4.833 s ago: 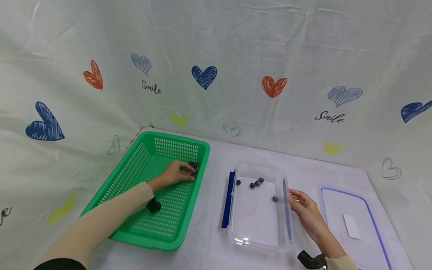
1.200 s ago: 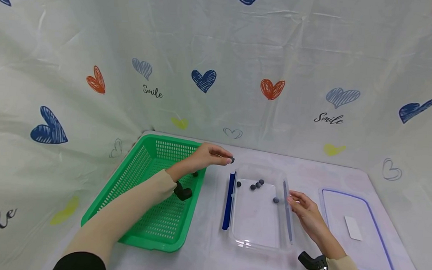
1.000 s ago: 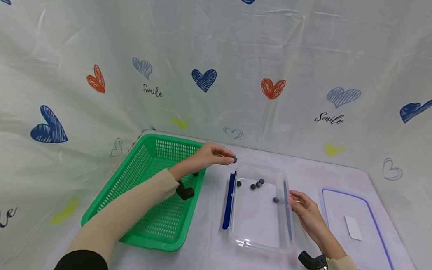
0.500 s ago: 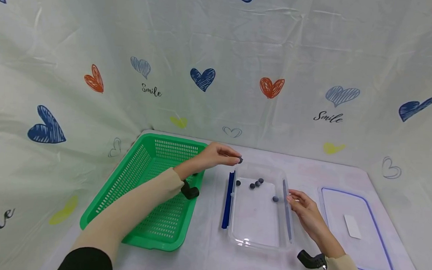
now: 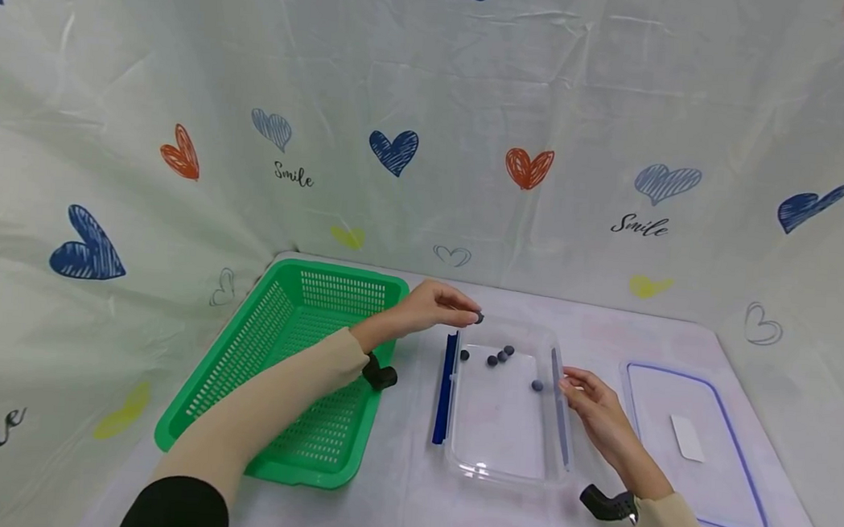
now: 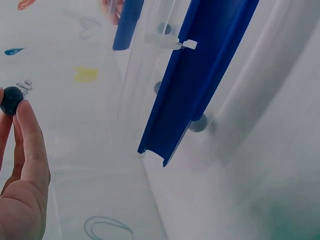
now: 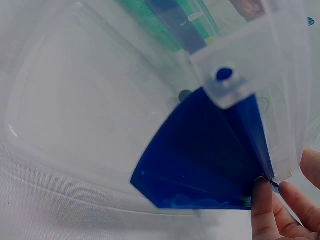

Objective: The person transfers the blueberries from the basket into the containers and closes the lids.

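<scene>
My left hand (image 5: 437, 306) pinches a blueberry (image 6: 11, 101) between thumb and fingertips, above the far left corner of a clear plastic container (image 5: 499, 429). Inside that container lie several dark blueberries (image 5: 492, 360), most towards its far end and one near the right wall. My right hand (image 5: 597, 411) is at the container's right side, where thumb and fingers pinch the edge of its blue latch flap (image 7: 200, 160). Another blue flap (image 5: 445, 390) sticks out on the left side. Left of the container stands a green slotted basket (image 5: 295, 433), partly covered by my left forearm.
A clear lid with a blue seal (image 5: 719, 394) lies flat at the right, a white label (image 5: 687, 438) on it. White cloth (image 5: 408, 488) covers the table. A heart-printed curtain (image 5: 462, 201) hangs behind and at the sides.
My left hand has come out of the green basket with a blueberry and moved right, to the container's far left corner. My right hand has stayed at the container's right side.
</scene>
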The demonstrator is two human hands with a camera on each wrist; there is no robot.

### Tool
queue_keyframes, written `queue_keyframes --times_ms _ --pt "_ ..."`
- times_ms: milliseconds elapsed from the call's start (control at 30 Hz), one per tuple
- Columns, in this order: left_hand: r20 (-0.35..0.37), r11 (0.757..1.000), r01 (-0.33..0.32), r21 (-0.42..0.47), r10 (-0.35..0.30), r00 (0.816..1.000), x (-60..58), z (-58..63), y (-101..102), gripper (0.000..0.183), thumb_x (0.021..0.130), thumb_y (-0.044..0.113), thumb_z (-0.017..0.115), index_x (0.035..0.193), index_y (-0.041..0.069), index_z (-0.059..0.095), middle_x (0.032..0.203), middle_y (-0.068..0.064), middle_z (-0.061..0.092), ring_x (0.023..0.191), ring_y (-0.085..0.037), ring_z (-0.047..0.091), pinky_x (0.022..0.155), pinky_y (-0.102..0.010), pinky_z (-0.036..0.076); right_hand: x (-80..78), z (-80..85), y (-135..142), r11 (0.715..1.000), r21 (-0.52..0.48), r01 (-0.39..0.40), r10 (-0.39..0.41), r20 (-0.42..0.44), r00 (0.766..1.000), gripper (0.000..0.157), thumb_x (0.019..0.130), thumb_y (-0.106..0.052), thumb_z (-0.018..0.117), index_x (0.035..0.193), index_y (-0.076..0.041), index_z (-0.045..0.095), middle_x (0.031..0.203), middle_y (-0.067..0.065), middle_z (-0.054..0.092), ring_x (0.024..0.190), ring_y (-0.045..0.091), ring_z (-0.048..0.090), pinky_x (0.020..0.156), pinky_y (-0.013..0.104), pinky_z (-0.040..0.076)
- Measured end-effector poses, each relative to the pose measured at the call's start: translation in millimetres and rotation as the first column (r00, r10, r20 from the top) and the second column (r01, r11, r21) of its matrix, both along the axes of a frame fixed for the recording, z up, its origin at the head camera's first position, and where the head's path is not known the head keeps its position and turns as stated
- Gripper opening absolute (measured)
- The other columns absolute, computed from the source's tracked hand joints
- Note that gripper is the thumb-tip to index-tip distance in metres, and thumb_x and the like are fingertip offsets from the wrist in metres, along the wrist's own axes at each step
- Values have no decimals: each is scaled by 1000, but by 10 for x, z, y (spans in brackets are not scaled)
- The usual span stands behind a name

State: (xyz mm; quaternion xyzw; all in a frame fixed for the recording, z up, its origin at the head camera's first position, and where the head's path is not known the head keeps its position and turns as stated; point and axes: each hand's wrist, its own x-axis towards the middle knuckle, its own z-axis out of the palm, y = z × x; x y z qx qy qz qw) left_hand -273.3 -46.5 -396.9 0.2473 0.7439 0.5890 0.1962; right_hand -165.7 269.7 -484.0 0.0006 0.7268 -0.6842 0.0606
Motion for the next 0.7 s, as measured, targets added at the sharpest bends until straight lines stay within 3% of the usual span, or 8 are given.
queue_keyframes --times_ms 167,367,700 --pt "-19 1000 17 -8 -17 1000 -1 -27 41 29 82 25 71 105 9 69 100 -2 67 94 -27 63 85 -40 50 -4 5 2 1000 -7 -3 3 3 1000 48 93 -15 57 128 11 37 99 -2 50 83 3 53 73 16 47" --pt "-66 998 11 -57 -15 998 5 -38 91 26 81 28 72 102 13 71 98 2 68 87 -16 65 81 -33 52 -3 2 8 1000 7 -2 2 18 1000 50 93 -17 57 129 11 37 100 -1 49 84 3 53 74 15 47" --pt "-86 993 -9 -116 -1 996 38 -27 129 25 81 26 72 102 12 71 100 4 67 88 -13 62 77 -27 52 -6 -9 10 1000 -6 0 0 12 1000 49 93 -15 56 129 11 36 100 -2 50 85 3 53 74 16 47"
